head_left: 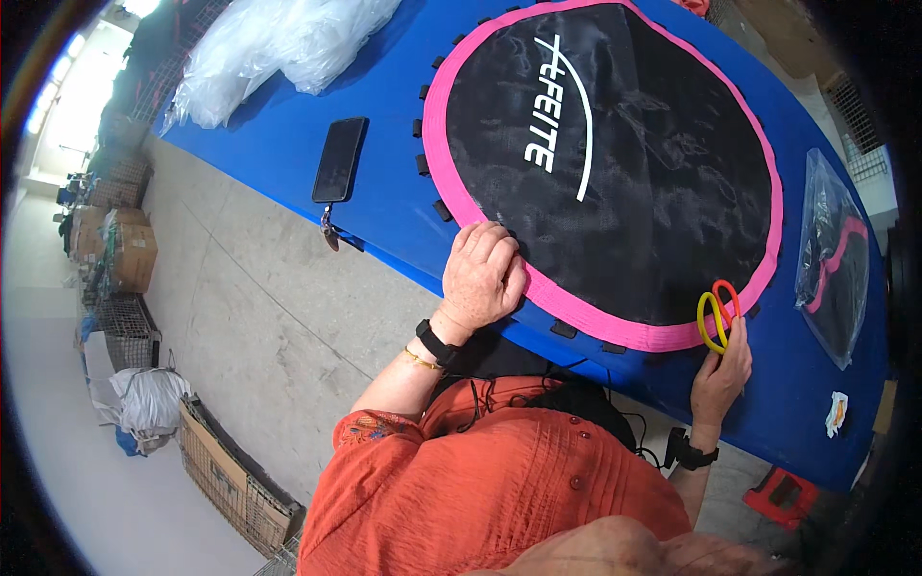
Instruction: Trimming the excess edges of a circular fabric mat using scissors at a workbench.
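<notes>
A round black mat with a pink border lies flat on a blue table. Short black loops stick out around its rim. My left hand rests palm down on the pink border at the near edge. My right hand grips scissors with yellow and orange handles, which sit over the pink border on the right side.
A black phone lies on the table to the left. Clear plastic bags are heaped at the far left corner. A bagged folded mat lies at the right. Wire cages and cardboard boxes stand on the concrete floor.
</notes>
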### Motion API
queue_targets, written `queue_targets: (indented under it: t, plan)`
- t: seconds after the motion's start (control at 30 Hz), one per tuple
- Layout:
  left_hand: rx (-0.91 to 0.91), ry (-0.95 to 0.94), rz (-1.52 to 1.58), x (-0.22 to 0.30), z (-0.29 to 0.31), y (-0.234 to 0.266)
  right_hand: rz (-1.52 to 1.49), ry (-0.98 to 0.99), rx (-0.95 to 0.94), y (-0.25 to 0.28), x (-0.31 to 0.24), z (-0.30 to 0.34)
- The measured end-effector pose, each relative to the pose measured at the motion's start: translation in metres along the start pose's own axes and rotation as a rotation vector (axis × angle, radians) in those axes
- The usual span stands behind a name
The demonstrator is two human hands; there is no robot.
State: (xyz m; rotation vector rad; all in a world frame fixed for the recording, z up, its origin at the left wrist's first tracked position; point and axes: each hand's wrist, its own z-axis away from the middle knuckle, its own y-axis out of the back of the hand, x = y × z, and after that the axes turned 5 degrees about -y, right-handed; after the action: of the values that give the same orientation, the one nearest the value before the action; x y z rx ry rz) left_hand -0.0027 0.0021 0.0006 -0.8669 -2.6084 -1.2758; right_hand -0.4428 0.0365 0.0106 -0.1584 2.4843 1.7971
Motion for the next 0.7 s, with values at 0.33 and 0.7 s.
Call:
queue_targets:
  t: [0.33,0.7]
  plan:
    - [0.008,0.001,0.013,0.0016,-0.0030,0.0014,0.004,-0.005,0.000,-0.0001,0.0008,0.0000]
    - [0.028,-0.002,0.026,0.0012,-0.0021,-0.0002,0.006,0.006,0.001,0.0010,-0.0009,-0.0003]
